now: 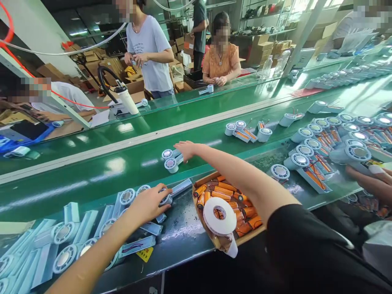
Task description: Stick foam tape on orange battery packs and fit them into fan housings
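My left hand (152, 205) curls its fingers over the round head of a light-blue handheld fan housing (182, 187) at the belt's near edge. Out over the green conveyor belt, my right hand (186, 150) stretches its fingers above the handles of two similar fan housings (170, 165). Whether it touches them is hard to see. Between my arms stands a cardboard box (208, 236) of orange battery cells (223, 190). A roll of white tape (219, 216) lies on top of the cells.
Many fan housings (65, 257) crowd the near bench at left. At right, more housings with orange cells (318, 173) lie beside a co-worker's hand (361, 175). Several fans (265, 134) sit farther along the belt. Across it, people work near a white bottle-like container (127, 100).
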Available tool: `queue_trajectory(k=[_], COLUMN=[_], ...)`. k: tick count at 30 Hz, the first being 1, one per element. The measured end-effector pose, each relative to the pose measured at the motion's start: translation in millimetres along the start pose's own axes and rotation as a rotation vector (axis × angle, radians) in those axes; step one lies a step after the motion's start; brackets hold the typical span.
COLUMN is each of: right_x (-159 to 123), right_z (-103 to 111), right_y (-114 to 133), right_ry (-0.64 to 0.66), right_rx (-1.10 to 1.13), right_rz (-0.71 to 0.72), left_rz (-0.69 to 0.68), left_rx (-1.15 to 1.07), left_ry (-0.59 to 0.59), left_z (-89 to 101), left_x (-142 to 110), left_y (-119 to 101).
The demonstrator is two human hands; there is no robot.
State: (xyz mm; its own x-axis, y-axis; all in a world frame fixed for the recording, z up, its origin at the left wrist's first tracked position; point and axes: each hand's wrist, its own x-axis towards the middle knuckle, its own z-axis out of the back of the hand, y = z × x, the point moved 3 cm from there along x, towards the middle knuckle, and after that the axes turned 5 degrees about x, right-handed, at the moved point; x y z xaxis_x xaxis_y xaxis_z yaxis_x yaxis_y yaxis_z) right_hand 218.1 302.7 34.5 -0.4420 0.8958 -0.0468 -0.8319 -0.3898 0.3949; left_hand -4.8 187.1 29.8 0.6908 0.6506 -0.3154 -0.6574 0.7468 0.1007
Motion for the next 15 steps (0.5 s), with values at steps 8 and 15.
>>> queue_trajectory(k=[8, 15], right_x=[-61.4, -146.2], right_z=[12.1, 8.0], right_y=[-47.2, -77.5], right_ry=[0.041, -0.005], right_rx=[-0.076, 0.005], right_rz=[0.027, -0.083], left_rz=[-0.148, -0.668], left_rx=[-0.02, -0.14], left_ry=[-0.33, -0.348], left_z=[-11.3, 39.7], left_x=[-15.8, -0.5], left_y=[-7.0, -120.1])
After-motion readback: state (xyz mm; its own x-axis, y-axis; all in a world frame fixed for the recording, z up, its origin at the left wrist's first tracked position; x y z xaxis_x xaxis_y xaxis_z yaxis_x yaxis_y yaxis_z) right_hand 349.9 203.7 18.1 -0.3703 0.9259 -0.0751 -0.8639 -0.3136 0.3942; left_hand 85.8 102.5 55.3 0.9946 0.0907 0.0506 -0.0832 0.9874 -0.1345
